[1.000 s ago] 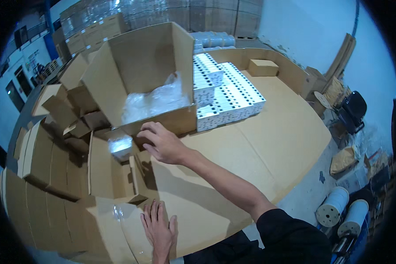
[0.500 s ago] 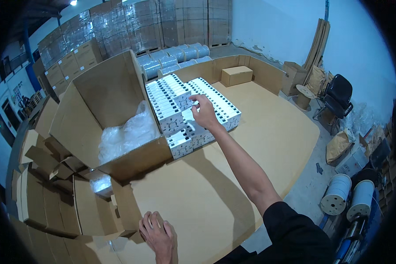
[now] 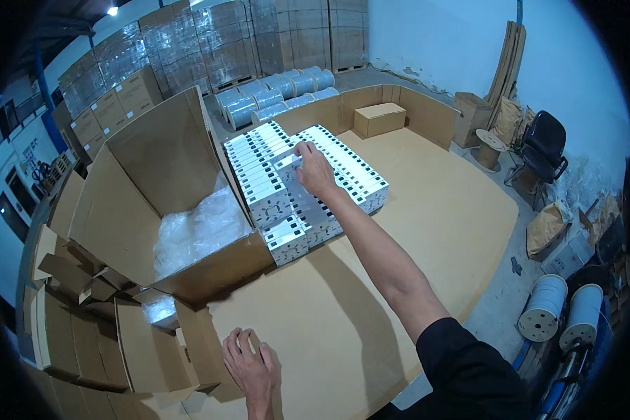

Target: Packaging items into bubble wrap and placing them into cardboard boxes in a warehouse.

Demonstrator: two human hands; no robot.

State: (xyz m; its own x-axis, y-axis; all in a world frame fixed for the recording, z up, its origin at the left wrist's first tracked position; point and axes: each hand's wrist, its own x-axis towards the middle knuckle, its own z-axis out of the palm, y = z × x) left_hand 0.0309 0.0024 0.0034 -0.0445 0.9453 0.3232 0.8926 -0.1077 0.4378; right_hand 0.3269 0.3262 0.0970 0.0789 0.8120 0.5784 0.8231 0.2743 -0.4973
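Observation:
Rows of small white boxes (image 3: 255, 162) with black marks stand packed together on the cardboard-covered table, some stacked higher on the left. My right hand (image 3: 315, 171) reaches over them, its fingers closed on the upper edge of one white box (image 3: 287, 166) beside the taller stack. That box looks slightly drawn up and out of line with its neighbours. At the near side, my left hand (image 3: 250, 365) lies with spread fingers by the flap of an open carton (image 3: 206, 343), holding nothing. Inside this carton sits a plastic-wrapped white pack (image 3: 161, 312).
A large open carton (image 3: 203, 269) holding clear plastic bags (image 3: 199, 227) adjoins the white boxes on the left. A closed brown box (image 3: 379, 120) stands at the table's far end. Beyond the right edge are a black chair (image 3: 543, 143) and cable reels (image 3: 543, 308).
My right hand has moved slightly left and closed its fingers on a white box, which has shifted. My left hand stays by the carton flap. The view has tilted slightly.

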